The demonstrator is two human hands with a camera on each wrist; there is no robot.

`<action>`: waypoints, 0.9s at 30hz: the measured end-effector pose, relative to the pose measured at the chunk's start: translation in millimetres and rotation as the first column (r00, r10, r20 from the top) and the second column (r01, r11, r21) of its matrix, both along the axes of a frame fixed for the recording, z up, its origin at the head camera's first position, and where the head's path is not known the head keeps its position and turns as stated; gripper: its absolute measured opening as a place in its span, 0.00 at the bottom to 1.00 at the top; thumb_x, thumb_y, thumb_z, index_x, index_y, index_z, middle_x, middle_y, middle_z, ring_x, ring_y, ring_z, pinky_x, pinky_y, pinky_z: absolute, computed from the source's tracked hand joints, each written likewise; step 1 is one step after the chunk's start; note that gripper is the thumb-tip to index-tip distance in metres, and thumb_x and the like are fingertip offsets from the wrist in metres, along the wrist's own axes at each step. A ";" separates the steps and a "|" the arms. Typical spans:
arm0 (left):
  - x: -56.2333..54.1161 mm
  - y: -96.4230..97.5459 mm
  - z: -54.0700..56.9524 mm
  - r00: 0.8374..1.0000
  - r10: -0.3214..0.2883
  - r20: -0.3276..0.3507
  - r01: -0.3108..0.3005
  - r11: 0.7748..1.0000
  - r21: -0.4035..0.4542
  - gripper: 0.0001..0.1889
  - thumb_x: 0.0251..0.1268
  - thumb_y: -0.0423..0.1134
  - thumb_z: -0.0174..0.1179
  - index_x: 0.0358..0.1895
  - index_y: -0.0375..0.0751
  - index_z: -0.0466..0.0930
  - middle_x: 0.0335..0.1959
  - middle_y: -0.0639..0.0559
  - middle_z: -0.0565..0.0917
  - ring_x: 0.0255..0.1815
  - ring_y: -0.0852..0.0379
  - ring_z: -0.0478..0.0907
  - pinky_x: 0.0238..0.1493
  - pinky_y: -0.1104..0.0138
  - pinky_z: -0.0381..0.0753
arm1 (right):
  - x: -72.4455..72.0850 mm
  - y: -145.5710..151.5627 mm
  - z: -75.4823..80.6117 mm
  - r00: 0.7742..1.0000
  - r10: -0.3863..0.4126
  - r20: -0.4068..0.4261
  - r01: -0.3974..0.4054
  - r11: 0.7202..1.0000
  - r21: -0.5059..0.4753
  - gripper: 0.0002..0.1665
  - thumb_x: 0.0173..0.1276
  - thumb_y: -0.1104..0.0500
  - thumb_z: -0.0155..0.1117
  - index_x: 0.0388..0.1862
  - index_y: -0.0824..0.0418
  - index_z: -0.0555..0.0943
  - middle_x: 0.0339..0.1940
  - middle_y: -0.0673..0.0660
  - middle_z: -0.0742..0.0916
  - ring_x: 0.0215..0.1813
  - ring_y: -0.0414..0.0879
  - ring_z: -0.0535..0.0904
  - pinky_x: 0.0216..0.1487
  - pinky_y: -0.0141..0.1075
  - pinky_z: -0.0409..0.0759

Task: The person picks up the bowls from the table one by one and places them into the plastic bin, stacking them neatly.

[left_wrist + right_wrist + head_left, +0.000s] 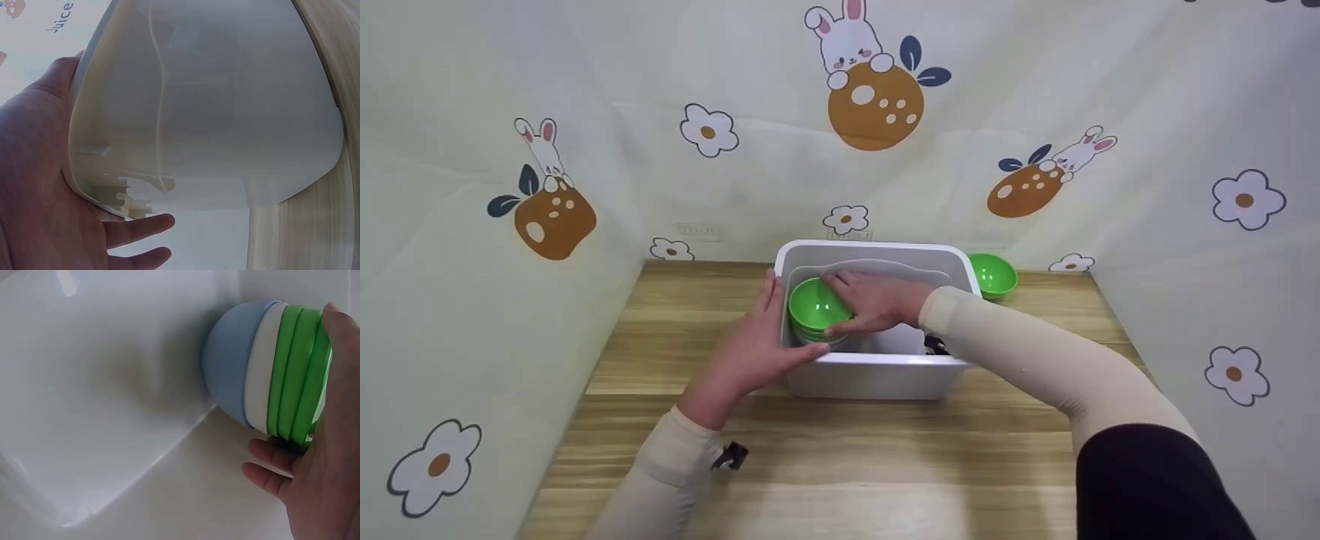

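Note:
A white plastic bin [877, 379] stands on the wooden table. Inside it, against the left wall, is a nested stack of bowls: green ones [301, 371] at the top, a white bowl [263, 365], then a blue bowl [230, 363] at the bottom. My right hand [881, 301] reaches into the bin and grips the stack near the top green bowl's rim, thumb and fingers on opposite sides. My left hand [750, 349] rests against the bin's front left corner, thumb along the front rim and fingers extended along the left side.
Another green bowl [994, 276] is on the table behind the bin's right side, partly hidden by it. A curtain [765, 187] printed with rabbits, oranges and flowers closes off the back and both sides. A small black device [731, 455] sits at my left wrist.

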State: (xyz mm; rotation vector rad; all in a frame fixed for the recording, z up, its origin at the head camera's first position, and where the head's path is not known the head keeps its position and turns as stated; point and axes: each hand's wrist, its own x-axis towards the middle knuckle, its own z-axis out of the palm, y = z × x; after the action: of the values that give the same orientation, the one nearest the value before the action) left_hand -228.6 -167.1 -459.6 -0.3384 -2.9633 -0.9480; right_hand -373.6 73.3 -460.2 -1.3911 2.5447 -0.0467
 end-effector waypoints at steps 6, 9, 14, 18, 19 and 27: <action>0.6 -0.1 0.0 1.000 -0.004 -0.009 0.004 1.000 -0.003 0.77 0.54 0.89 0.62 0.93 0.39 0.38 0.94 0.42 0.36 0.81 0.25 0.67 0.71 0.34 0.77 | 0.2 -1.2 2.8 1.000 -0.010 0.022 0.010 1.000 -0.009 0.70 0.74 0.20 0.59 0.92 0.68 0.49 0.85 0.69 0.68 0.83 0.60 0.68 0.84 0.50 0.66; 0.8 0.3 -0.1 1.000 -0.002 -0.008 0.002 1.000 -0.008 0.77 0.54 0.89 0.62 0.93 0.39 0.38 0.94 0.42 0.36 0.80 0.25 0.68 0.70 0.34 0.78 | 0.5 -1.3 4.0 1.000 -0.013 0.024 0.014 1.000 -0.009 0.70 0.73 0.21 0.61 0.92 0.67 0.50 0.84 0.69 0.69 0.81 0.61 0.70 0.83 0.51 0.68; 1.4 1.1 0.2 1.000 -0.001 -0.008 0.001 1.000 -0.015 0.78 0.54 0.90 0.61 0.92 0.38 0.38 0.94 0.41 0.36 0.81 0.25 0.68 0.70 0.34 0.78 | 0.9 0.0 7.0 1.000 -0.010 0.021 0.010 1.000 -0.007 0.70 0.72 0.21 0.63 0.92 0.64 0.51 0.83 0.68 0.71 0.79 0.60 0.73 0.82 0.50 0.70; 1.7 1.0 1.3 1.000 0.003 -0.001 -0.003 1.000 -0.021 0.78 0.53 0.90 0.60 0.92 0.38 0.39 0.94 0.41 0.36 0.81 0.25 0.67 0.70 0.34 0.78 | 1.0 2.1 14.4 1.000 -0.012 0.021 0.013 0.999 -0.029 0.69 0.70 0.20 0.64 0.92 0.61 0.55 0.78 0.66 0.74 0.74 0.58 0.76 0.79 0.51 0.74; 1.8 0.9 1.7 1.000 0.004 0.002 -0.003 1.000 -0.020 0.78 0.53 0.90 0.61 0.92 0.39 0.39 0.94 0.41 0.36 0.81 0.25 0.67 0.70 0.34 0.78 | 1.0 2.9 16.8 1.000 -0.012 0.017 0.012 0.999 -0.037 0.68 0.70 0.19 0.64 0.91 0.61 0.56 0.76 0.65 0.75 0.72 0.58 0.77 0.77 0.51 0.75; 1.3 0.1 3.0 1.000 0.005 0.009 -0.005 1.000 -0.019 0.78 0.54 0.89 0.62 0.92 0.38 0.37 0.94 0.41 0.35 0.81 0.25 0.67 0.72 0.34 0.76 | 6.8 18.0 43.8 0.998 -0.027 0.048 0.032 0.993 -0.111 0.68 0.72 0.19 0.62 0.90 0.64 0.57 0.79 0.65 0.74 0.75 0.58 0.76 0.79 0.53 0.75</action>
State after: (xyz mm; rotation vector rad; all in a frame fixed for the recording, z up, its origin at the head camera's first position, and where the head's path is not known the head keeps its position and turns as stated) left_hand -227.4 -167.0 -456.7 -0.3280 -2.9815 -0.9243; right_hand -366.8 91.3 -416.4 -1.3742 2.5596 -0.2276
